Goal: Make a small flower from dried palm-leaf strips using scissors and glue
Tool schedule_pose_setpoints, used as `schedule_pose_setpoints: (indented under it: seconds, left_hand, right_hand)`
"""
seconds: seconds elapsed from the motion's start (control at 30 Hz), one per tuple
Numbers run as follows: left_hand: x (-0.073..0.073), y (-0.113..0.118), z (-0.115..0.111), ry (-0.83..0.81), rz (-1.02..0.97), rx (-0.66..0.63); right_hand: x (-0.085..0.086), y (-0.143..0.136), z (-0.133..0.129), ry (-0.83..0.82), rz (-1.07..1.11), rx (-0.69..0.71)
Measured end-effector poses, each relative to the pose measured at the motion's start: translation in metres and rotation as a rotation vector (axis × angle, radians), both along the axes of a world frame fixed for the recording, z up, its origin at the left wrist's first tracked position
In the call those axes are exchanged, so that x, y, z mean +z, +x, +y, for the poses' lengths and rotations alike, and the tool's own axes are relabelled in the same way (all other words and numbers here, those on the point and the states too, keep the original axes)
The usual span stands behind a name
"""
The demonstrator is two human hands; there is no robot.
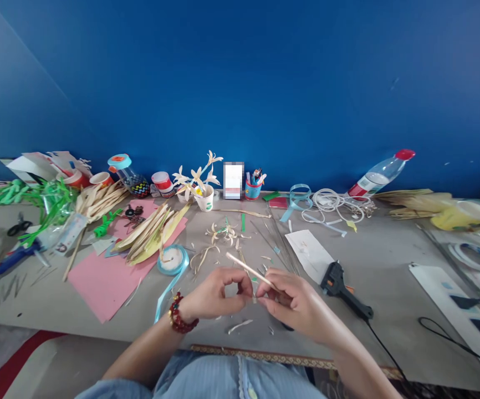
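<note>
Holding, right hand [294, 302]: a pale stick [246, 267], lying against the curled fingers and slanting up toward the left.
Right fingertips: thumb and forefinger drawn in close to a tiny pale piece [254, 300], low over the table [393, 249].
Left hand [219, 293]: thumb and forefinger curved into a ring, tips beside that same piece; whether they pinch it, I cannot tell.
Left wrist: a red beaded bracelet [180, 316].
Beyond the hands: small pale flowers [226, 233] and scattered scraps.
Left of the hands: a roll of light blue ribbon [173, 259] with its tail trailing toward the table's near edge, pink paper [102, 282], and dried leaves [144, 235] lying partly over the paper.
Right of the hands: a black glue gun [342, 285] beside a white sheet [310, 255]; farther right, a white power strip [448, 299] with black plugs in it.
Back of the table: a paper cup [205, 200] with pale blossoms [197, 178], a pen holder [253, 190], coiled white cable [331, 205], and a tilted clear bottle [381, 174] with a red cap.
</note>
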State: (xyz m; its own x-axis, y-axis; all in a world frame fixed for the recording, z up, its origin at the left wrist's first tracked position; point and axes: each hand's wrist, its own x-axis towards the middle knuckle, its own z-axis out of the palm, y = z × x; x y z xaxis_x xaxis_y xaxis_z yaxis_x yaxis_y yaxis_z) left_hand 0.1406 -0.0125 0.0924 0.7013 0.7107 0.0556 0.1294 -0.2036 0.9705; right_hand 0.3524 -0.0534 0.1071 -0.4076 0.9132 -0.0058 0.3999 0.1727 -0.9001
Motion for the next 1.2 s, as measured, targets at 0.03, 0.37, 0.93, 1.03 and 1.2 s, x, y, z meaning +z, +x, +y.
schedule_pose_setpoints:
  seconds: [0.03,0.37,0.93,1.03,1.2]
  left_hand:
    - [0.0,0.0,0.0,-0.008,0.004,0.006]
    - [-0.018,0.013,-0.014,0.168,-0.157,0.244]
    - [-0.006,0.005,-0.011,0.196,-0.143,0.238]
    - [-0.007,0.004,-0.011,0.189,-0.133,0.2]
    - [-0.005,0.003,-0.014,0.198,-0.091,0.186]
  right_hand:
    - [-0.004,0.0,0.001,-0.047,0.031,-0.002]
    - [-0.035,-0.026,-0.008,-0.662,0.917,-0.427]
    - [-0.025,-0.01,-0.022,-0.174,0.073,-0.068]
    - [-0.022,-0.013,-0.021,-0.131,0.027,-0.065]
    - [-0.027,-0.015,-0.019,-0.162,0.071,-0.051]
